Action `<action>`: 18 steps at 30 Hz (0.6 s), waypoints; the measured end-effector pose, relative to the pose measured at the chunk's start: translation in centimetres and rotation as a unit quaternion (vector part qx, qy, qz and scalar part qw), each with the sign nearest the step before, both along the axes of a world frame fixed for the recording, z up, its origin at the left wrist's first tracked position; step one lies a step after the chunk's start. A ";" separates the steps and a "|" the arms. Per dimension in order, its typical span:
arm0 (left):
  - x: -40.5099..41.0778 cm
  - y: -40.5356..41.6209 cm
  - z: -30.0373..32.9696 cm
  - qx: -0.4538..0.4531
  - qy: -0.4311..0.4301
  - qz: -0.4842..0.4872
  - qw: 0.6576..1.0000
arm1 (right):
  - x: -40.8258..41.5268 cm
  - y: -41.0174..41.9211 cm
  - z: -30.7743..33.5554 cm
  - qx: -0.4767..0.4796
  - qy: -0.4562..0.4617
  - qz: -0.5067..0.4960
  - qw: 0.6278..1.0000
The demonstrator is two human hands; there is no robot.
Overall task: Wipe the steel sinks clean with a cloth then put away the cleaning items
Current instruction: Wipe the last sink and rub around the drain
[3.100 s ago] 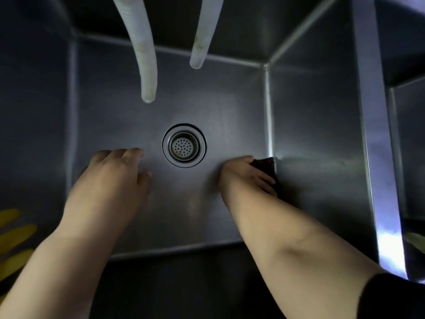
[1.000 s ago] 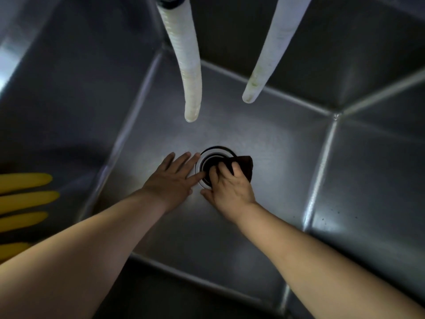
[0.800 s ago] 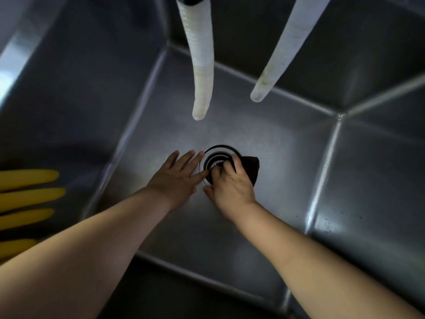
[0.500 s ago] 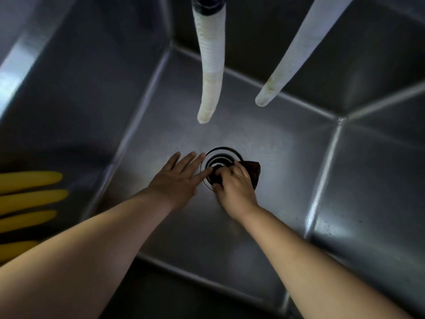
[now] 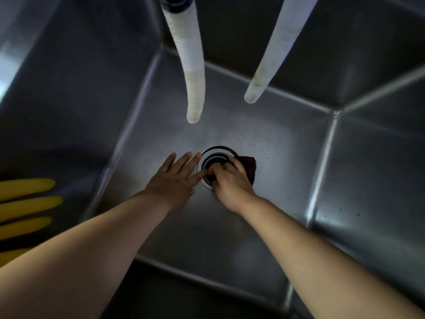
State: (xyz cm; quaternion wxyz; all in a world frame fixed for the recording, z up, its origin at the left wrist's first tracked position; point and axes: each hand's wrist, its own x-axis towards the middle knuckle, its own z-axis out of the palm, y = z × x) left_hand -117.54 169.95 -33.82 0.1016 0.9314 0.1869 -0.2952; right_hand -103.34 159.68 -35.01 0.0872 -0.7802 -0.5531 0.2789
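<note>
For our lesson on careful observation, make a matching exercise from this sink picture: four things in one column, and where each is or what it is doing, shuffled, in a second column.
Column one:
1. left hand
2. right hand
3. dark cloth
4. yellow glove

Column two:
A. pressed over the drain, under fingers
B. lies at the left edge, outside the basin
C. flat and open on the sink floor, beside the drain
D. closed around the cloth at the drain

Pairs: 1-C, 2-D, 3-A, 4-B
</note>
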 end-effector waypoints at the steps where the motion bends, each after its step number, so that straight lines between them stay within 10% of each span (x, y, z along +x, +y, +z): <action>1: 0.0 0.0 0.0 0.003 0.003 -0.003 1.000 | 0.2 0.1 0.2 0.012 -0.017 0.022 1.000; 12: -0.1 0.0 -0.1 -0.008 -0.004 -0.002 1.000 | 2.9 0.2 0.4 0.047 -0.219 0.315 0.922; 18: 0.1 0.0 0.2 -0.004 0.008 -0.001 1.000 | 1.8 -0.5 0.0 0.024 -0.237 0.273 0.932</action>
